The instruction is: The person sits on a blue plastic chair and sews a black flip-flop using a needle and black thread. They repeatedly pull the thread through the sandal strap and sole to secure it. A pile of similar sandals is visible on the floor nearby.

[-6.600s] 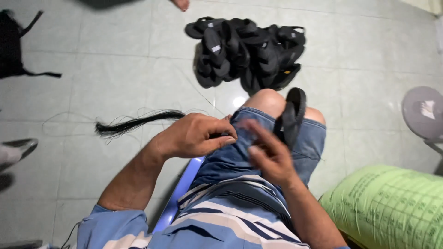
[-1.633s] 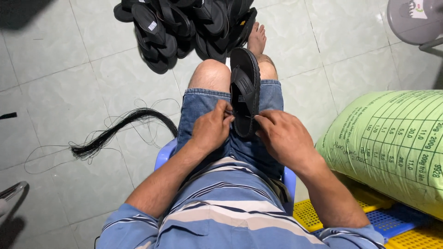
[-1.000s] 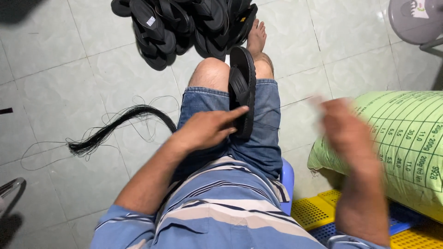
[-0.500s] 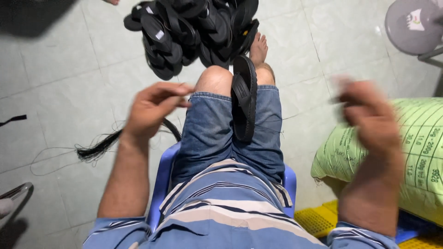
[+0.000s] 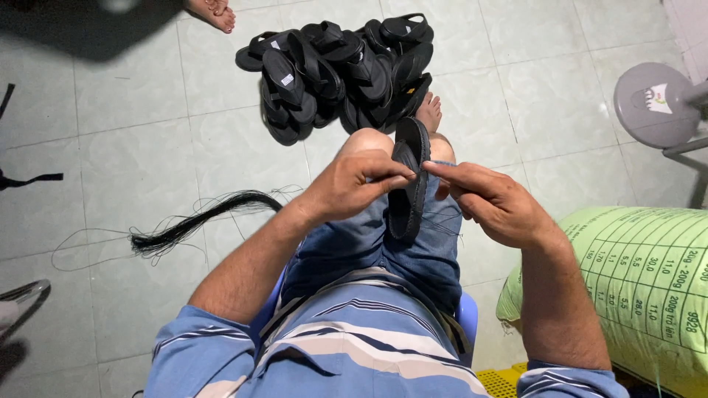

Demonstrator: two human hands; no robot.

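A black sandal (image 5: 410, 184) lies lengthwise on my right thigh, over blue denim shorts. My left hand (image 5: 352, 184) and my right hand (image 5: 493, 203) meet above it, fingertips pinched close together at about the sandal's upper part. They seem to pinch a thin thread between them; the thread itself is barely visible, with fine strands trailing below my right hand. I sit on a blue plastic chair (image 5: 467, 324).
A pile of black sandals (image 5: 335, 70) lies on the tiled floor ahead. A bundle of black thread (image 5: 199, 220) trails at the left. A green woven sack (image 5: 641, 291) stands at the right, a grey fan base (image 5: 653, 103) beyond it. Another person's bare foot (image 5: 214, 11) shows at top.
Both hands had swung wide apart half a second ago; now they have come back together over the sandal on my thigh. The view has tilted to show more floor.
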